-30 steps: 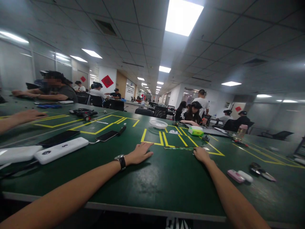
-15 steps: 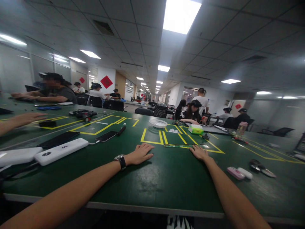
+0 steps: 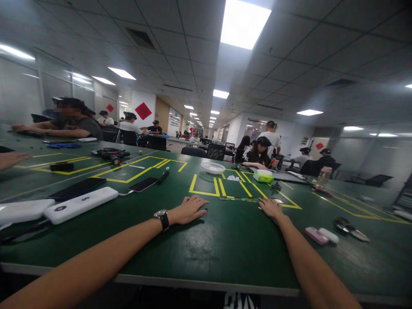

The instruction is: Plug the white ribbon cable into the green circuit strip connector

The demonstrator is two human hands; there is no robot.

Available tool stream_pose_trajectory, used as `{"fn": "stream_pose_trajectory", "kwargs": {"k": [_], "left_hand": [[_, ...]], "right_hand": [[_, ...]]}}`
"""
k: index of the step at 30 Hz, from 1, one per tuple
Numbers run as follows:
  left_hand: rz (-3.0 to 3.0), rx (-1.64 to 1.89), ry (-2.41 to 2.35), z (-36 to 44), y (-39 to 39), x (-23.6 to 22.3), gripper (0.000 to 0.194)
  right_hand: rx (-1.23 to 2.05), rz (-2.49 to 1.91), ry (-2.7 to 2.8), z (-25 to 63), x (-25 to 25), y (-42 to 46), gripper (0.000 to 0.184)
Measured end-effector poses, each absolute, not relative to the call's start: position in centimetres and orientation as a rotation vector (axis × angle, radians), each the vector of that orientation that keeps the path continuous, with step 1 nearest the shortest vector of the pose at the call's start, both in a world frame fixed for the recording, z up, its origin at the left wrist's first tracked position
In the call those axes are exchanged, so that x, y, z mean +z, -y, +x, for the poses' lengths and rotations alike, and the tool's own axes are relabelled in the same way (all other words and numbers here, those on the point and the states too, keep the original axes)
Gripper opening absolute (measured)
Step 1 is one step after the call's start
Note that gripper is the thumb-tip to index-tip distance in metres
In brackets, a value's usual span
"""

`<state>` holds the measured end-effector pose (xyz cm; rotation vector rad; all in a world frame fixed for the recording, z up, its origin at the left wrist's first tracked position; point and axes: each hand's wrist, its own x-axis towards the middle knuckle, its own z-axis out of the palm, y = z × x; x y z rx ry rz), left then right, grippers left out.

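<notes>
Both my hands rest on the green table (image 3: 225,249). My left hand (image 3: 188,210), with a black wristwatch (image 3: 163,219) on its wrist, lies flat with fingers stretched out and holds nothing. My right hand (image 3: 271,208) lies palm down, fingers apart, just short of a long thin green strip (image 3: 240,199) that lies across the yellow tape lines (image 3: 206,192). Neither hand grips anything.
To the left lie a white power bank (image 3: 80,205), two dark phones (image 3: 143,184) and another person's hand (image 3: 11,159). A white basket (image 3: 213,167) and a green-and-white box (image 3: 264,176) sit farther back. A pink and a white small case (image 3: 317,235) lie at right. Several people sit around.
The view has shifted slightly. My right hand sits a little nearer to me, off the strip's end. The other person's hand at the left has drawn back toward the edge.
</notes>
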<state>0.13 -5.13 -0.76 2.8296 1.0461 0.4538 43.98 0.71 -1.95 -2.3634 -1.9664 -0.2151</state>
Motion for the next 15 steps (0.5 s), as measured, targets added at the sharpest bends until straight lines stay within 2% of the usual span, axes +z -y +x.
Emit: {"fn": "stream_pose_trajectory", "kwargs": {"k": [7,10,13,15], "left_hand": [[2.831,0.460,-1.047,0.2,5.3,-0.6,0.044],[2.829,0.450,-1.061,0.2,5.5,-0.4,0.044],[2.831,0.483,-1.018,0.3,5.9,0.0,0.044],[2.834,0.500,-0.901,0.6,6.4,0.2,0.043]], "right_hand": [[-0.109,-2.426,1.989,44.0,-2.3,-1.1,0.062],[-0.183,-2.415,1.951,43.8,-1.6,-0.9,0.063],[-0.425,-2.231,1.810,41.7,0.4,-0.4,0.054],[-0.454,-1.935,1.828,38.3,1.9,0.6,0.050]]}}
